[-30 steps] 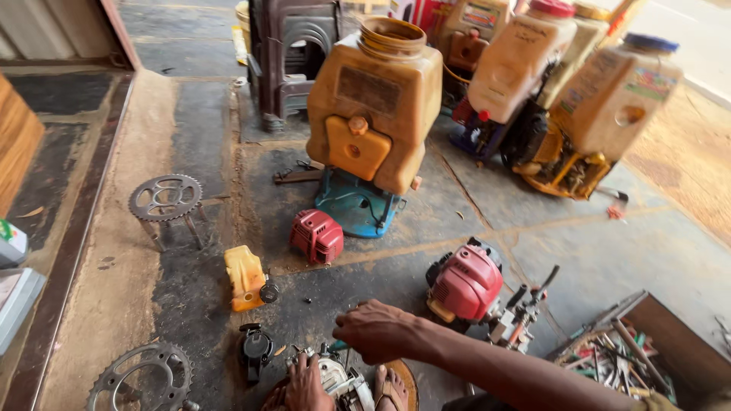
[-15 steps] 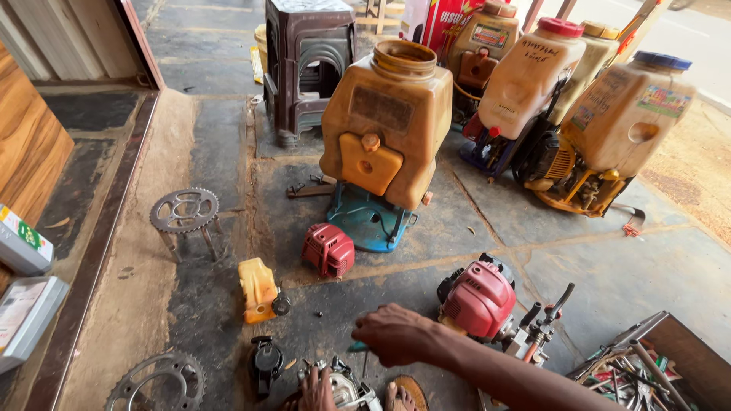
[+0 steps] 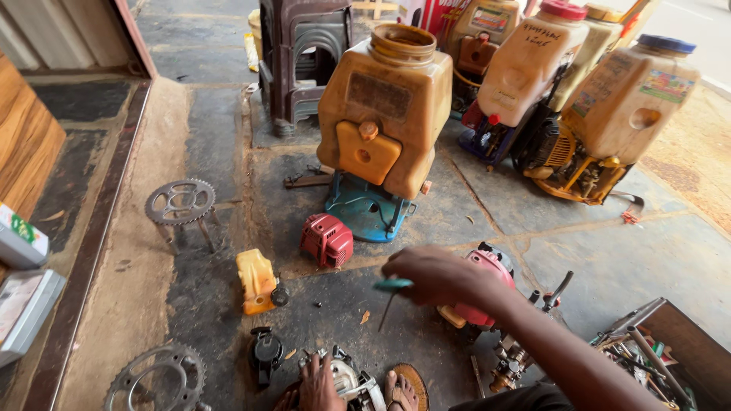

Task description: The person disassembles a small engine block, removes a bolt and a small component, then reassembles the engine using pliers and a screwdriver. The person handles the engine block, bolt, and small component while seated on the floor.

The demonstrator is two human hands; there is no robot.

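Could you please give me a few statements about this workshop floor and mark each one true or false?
1. The right hand holds a screwdriver with a teal handle. True.
2. The left hand rests on a yellow fuel tank. False: it rests on the small engine part near the bottom edge; the yellow tank lies apart on the floor.
3. The big orange sprayer tank has its cap on. False: its mouth is open.
4. A red engine cover lies in front of the sprayer's blue base. True.
5. A toothed sprocket stands on legs like a stool. True.
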